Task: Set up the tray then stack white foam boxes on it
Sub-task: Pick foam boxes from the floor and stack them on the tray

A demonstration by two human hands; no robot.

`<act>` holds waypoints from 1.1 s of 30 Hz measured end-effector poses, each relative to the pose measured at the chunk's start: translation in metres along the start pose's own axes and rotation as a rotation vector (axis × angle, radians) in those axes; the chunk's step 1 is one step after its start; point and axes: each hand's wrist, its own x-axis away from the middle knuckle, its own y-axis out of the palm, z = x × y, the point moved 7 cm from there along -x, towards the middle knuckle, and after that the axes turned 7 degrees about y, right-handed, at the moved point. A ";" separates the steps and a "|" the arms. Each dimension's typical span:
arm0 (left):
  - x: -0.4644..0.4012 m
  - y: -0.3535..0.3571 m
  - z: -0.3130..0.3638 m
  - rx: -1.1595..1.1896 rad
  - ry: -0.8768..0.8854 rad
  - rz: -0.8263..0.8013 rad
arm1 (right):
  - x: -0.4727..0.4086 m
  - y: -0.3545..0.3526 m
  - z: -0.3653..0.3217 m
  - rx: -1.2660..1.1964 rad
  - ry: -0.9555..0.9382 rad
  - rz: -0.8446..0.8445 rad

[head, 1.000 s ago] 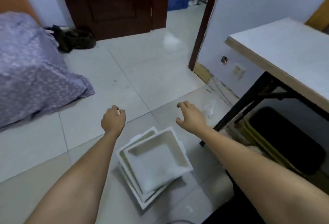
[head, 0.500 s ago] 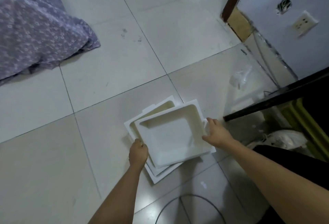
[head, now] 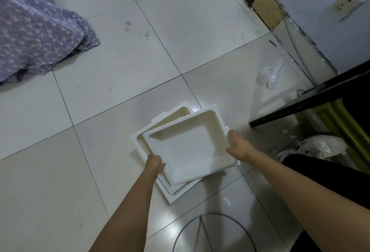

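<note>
Two white foam boxes [head: 186, 149], nested askew on the tiled floor [head: 120, 71]. Open tile to the left and ahead, as far as the purple quilt [head: 34, 29]; dark table leg [head: 300, 105] and bagged clutter [head: 318, 147] close on the right. Left hand [head: 154, 164] curled around the top box's near-left rim; right hand [head: 238, 145] gripping its right rim, fingers hooked over the edge.

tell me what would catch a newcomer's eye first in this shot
First the skewed stack of shallow white foam boxes on the pale tiled floor, low in the middle. The left hand grips its near-left edge and the right hand its right edge. Next, the purple flowered fabric bunched at upper left.
</note>
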 end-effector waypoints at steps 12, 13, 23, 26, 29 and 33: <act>0.096 0.010 0.098 -0.351 0.595 0.448 | 0.053 -0.099 0.009 -0.261 -0.069 0.546; 0.108 0.008 0.112 -0.392 0.633 0.475 | 0.060 -0.109 0.009 -0.251 -0.059 0.562; 0.261 -0.078 0.289 -0.580 0.891 0.661 | 0.160 -0.234 -0.058 -0.344 -0.148 0.727; 0.332 -0.110 0.353 -0.627 0.986 0.701 | 0.209 -0.289 -0.082 -0.398 -0.212 0.785; 0.410 -0.127 0.408 -0.636 1.070 0.757 | 0.265 -0.349 -0.092 -0.431 -0.248 0.880; 0.519 -0.122 0.462 -0.621 1.175 0.811 | 0.347 -0.426 -0.076 -0.482 -0.271 0.981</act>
